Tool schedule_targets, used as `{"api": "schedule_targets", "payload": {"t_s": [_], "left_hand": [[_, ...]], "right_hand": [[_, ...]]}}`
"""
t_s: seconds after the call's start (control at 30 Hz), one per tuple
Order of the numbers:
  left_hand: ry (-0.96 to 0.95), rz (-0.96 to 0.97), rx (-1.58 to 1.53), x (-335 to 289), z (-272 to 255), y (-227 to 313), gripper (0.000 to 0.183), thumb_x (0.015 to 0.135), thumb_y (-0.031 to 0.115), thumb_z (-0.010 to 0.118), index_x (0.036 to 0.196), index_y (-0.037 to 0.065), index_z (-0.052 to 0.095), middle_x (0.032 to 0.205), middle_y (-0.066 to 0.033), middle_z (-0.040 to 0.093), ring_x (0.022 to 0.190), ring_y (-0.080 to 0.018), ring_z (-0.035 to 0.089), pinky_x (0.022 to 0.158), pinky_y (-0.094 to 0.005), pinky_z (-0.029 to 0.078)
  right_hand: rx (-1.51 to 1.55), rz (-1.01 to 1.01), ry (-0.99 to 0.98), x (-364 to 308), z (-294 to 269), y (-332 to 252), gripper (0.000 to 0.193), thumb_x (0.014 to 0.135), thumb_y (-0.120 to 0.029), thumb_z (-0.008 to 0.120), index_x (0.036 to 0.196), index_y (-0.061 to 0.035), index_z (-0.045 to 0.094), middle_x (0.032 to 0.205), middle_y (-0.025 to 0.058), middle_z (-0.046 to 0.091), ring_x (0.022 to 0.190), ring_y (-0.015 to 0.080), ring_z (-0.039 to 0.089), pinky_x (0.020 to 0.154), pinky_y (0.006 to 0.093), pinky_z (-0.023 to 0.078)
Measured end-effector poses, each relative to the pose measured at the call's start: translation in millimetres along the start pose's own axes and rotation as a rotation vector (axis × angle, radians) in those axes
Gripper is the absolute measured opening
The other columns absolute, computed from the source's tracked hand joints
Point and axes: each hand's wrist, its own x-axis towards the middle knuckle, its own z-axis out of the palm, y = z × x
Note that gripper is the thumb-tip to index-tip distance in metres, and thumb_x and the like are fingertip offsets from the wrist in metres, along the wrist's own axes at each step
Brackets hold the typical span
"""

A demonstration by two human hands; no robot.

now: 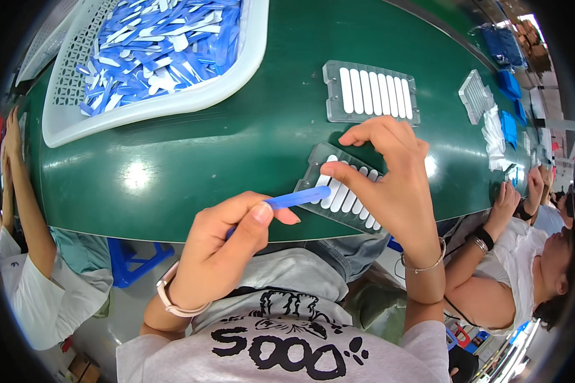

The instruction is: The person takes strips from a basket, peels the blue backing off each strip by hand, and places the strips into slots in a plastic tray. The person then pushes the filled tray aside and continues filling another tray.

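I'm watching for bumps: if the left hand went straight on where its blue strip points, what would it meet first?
Probably the right hand, whose thumb lies just ahead of the blue strip. Depth is unclear; the near tray could come first.

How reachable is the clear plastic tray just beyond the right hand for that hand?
Likely yes: the right hand looks empty, and nothing visible blocks it from the clear plastic tray.
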Motion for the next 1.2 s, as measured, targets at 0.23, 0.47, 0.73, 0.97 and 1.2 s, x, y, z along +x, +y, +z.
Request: {"api": "schedule_targets", "payload": {"t_s": [0.23, 0.47, 0.73, 0.97, 1.2], "left_hand": [[0.042, -0.032, -0.021, 2, -4, 0, 0.033, 0.100, 0.024, 0.042, 0.093, -0.002, 0.061, 0.053, 0.0062, 0.037, 0.047, -0.0011, 0.028, 0.044, -0.0196, 0.022], [0.050, -0.012, -0.022, 5, -3, -2, 0.033, 0.100, 0.026, 0.043, 0.094, 0.001, 0.064, 0.053, 0.0066, 0.038, 0.047, -0.0004, 0.029, 0.046, -0.0188, 0.024], [0.076, -0.020, -0.021, 6, 1, -1, 0.033, 0.100, 0.026, 0.043, 0.094, 0.000, 0.063, 0.054, 0.0062, 0.039, 0.048, -0.0006, 0.030, 0.046, -0.0188, 0.025], [0.100, -0.031, -0.017, 3, 0, -3, 0.032, 0.099, 0.025, 0.044, 0.094, 0.000, 0.063, 0.054, 0.0058, 0.039, 0.048, -0.0007, 0.031, 0.047, -0.0186, 0.025], [0.097, 0.003, 0.006, 4, 2, -5, 0.032, 0.099, 0.025, 0.044, 0.094, 0.000, 0.062, 0.054, 0.0057, 0.039, 0.048, -0.0007, 0.031, 0.047, -0.0187, 0.025]], "right_hand": [[0.213, 0.031, -0.088, -17, -13, 14, 0.035, 0.067, -0.015, 0.079, 0.097, -0.0061, 0.063, 0.092, 0.0040, 0.062, 0.082, 0.0182, 0.052, 0.077, 0.0293, 0.041], [0.289, 0.055, -0.158, -19, -16, 18, 0.040, 0.065, -0.015, 0.080, 0.100, -0.0062, 0.063, 0.097, 0.0043, 0.060, 0.086, 0.0187, 0.051, 0.078, 0.0295, 0.042], [0.266, 0.061, -0.180, -15, -18, 21, 0.041, 0.064, -0.015, 0.081, 0.100, -0.0057, 0.063, 0.094, 0.0033, 0.059, 0.086, 0.0185, 0.052, 0.080, 0.0305, 0.040], [0.214, 0.064, -0.242, -13, -24, 17, 0.038, 0.068, -0.018, 0.077, 0.102, -0.0065, 0.062, 0.093, 0.0033, 0.059, 0.084, 0.0174, 0.052, 0.083, 0.0310, 0.037], [0.252, 0.096, -0.168, -13, -14, 12, 0.033, 0.072, -0.020, 0.075, 0.101, -0.0090, 0.061, 0.092, 0.0012, 0.058, 0.087, 0.0169, 0.050, 0.083, 0.0308, 0.034]]}}
